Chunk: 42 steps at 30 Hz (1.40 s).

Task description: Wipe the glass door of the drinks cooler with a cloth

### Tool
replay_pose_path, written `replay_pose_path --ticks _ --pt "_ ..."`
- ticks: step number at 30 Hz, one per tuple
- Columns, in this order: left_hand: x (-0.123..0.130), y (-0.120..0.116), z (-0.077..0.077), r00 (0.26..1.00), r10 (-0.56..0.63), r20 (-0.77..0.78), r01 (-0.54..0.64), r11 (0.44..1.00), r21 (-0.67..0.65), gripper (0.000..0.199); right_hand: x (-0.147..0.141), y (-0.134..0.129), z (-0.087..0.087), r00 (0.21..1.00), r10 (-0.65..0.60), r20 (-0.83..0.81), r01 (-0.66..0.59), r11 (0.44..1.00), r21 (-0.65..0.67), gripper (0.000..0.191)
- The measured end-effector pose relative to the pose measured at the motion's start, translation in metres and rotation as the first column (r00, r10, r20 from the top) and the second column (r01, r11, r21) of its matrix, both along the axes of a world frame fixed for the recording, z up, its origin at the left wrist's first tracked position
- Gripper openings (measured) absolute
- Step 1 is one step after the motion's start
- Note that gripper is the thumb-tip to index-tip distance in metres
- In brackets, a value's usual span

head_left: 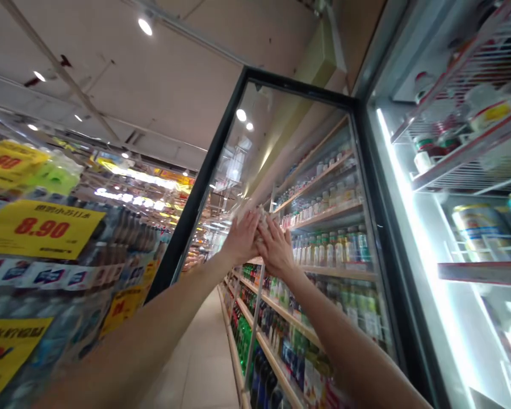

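Both arms reach up to the glass door (323,142) of an upright fridge, which stands swung open with a dark frame. My left hand (241,237) lies against the glass near its middle, fingers stretched upward. Close beside it is my right hand (276,245), also flat, its fingers slanting up and left. The hands meet or nearly meet at the thumbs. A whitish patch shows around the fingertips; whether it is a cloth or the hands' reflection I cannot make out. Shelves of bottles and cans show in the glass.
On the right, the lit fridge holds wire shelves (472,170) with cans (474,227) and tubs. To the left, bottles (128,227) are stacked under yellow price signs (42,229). A tiled floor (200,352) runs below the door, beneath ceiling lights (145,26).
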State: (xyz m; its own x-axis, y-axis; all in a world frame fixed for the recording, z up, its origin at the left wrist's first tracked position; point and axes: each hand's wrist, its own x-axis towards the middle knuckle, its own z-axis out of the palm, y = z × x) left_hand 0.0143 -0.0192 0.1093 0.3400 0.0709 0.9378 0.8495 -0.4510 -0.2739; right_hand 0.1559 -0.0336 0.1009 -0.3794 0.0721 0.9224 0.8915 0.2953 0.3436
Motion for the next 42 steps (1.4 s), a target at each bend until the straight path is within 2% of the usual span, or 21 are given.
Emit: replay_pose_path --ticks 3,5,7,9,11,13,14,16,19,21,23,25,27,29,32,34,36,37,39,40,42 --pt "-0.025 0.001 0.001 0.995 0.095 0.032 -0.096 0.995 0.034 0.085 -0.021 -0.002 0.029 0.996 -0.084 0.025 0.084 0.996 0.006 0.046" --pt "-0.035 0.002 0.000 0.988 0.148 0.031 -0.150 0.986 0.069 0.084 -0.012 -0.002 0.050 0.995 -0.103 0.005 0.103 0.995 0.018 0.044" --pt "-0.040 0.003 0.000 0.982 0.189 0.024 -0.190 0.978 0.090 0.078 0.023 -0.003 0.066 0.984 -0.106 -0.141 0.112 0.993 0.039 0.043" --pt "-0.040 0.004 0.000 0.977 0.212 0.016 -0.213 0.973 0.087 0.071 0.073 -0.006 0.071 0.931 -0.072 -0.358 0.106 0.992 0.074 0.042" --pt "-0.037 0.006 0.000 0.975 0.221 0.014 -0.221 0.972 0.080 0.065 0.120 -0.011 0.067 0.840 -0.047 -0.541 0.119 0.988 0.100 0.042" --pt "-0.033 0.008 0.000 0.975 0.219 0.040 -0.222 0.971 0.084 0.061 0.141 -0.013 0.061 0.786 -0.045 -0.616 0.147 0.982 0.115 0.047" --pt "-0.031 0.008 -0.001 0.974 0.216 0.064 -0.221 0.971 0.089 0.059 0.137 -0.012 0.058 0.784 -0.049 -0.619 0.153 0.981 0.116 0.048" --pt "-0.027 0.008 0.000 0.973 0.209 0.103 -0.219 0.970 0.103 0.059 0.108 -0.006 0.054 0.831 -0.055 -0.554 0.139 0.984 0.112 0.045" --pt "-0.024 0.005 0.003 0.974 0.197 0.113 -0.209 0.972 0.107 0.058 0.054 0.005 0.052 0.957 -0.051 -0.287 0.083 0.991 0.101 0.043" --pt "-0.023 0.002 0.007 0.976 0.187 0.109 -0.198 0.976 0.096 0.057 0.049 0.007 0.051 0.977 -0.042 -0.207 0.068 0.990 0.121 0.041" --pt "-0.022 -0.002 0.012 0.977 0.178 0.115 -0.187 0.979 0.079 0.056 0.080 0.002 0.048 0.961 -0.044 -0.273 0.087 0.986 0.146 0.037" --pt "-0.019 -0.005 0.015 0.976 0.174 0.133 -0.184 0.981 0.067 0.057 0.129 -0.007 0.045 0.860 -0.048 -0.509 0.154 0.974 0.168 0.034" --pt "-0.016 -0.005 0.015 0.973 0.170 0.153 -0.183 0.980 0.078 0.060 0.170 -0.015 0.043 0.793 -0.059 -0.606 0.197 0.967 0.162 0.040" --pt "-0.013 -0.004 0.015 0.973 0.165 0.162 -0.184 0.977 0.105 0.060 0.182 -0.017 0.043 0.790 -0.074 -0.609 0.205 0.967 0.149 0.044" --pt "-0.012 -0.002 0.013 0.973 0.165 0.160 -0.185 0.976 0.116 0.060 0.145 -0.007 0.044 0.866 -0.088 -0.492 0.177 0.974 0.138 0.045" --pt "-0.013 0.000 0.013 0.973 0.168 0.160 -0.187 0.975 0.116 0.060 0.112 0.001 0.043 0.945 -0.109 -0.310 0.158 0.977 0.140 0.043" --pt "-0.014 0.001 0.013 0.973 0.173 0.156 -0.193 0.973 0.126 0.060 0.101 0.005 0.039 0.982 -0.127 -0.142 0.146 0.980 0.138 0.042" --pt "-0.014 0.002 0.013 0.972 0.178 0.153 -0.199 0.972 0.128 0.060 0.107 0.004 0.036 0.983 -0.127 -0.136 0.146 0.979 0.142 0.041" --pt "-0.015 0.003 0.013 0.970 0.192 0.148 -0.211 0.969 0.129 0.060 0.140 -0.001 0.031 0.952 -0.107 -0.286 0.156 0.975 0.156 0.039" --pt "-0.015 0.004 0.012 0.969 0.197 0.148 -0.216 0.968 0.127 0.060 0.163 -0.005 0.029 0.883 -0.072 -0.463 0.175 0.967 0.183 0.038" --pt "-0.014 0.005 0.011 0.968 0.203 0.149 -0.222 0.968 0.119 0.059 0.203 -0.012 0.028 0.805 -0.053 -0.591 0.206 0.959 0.194 0.042"
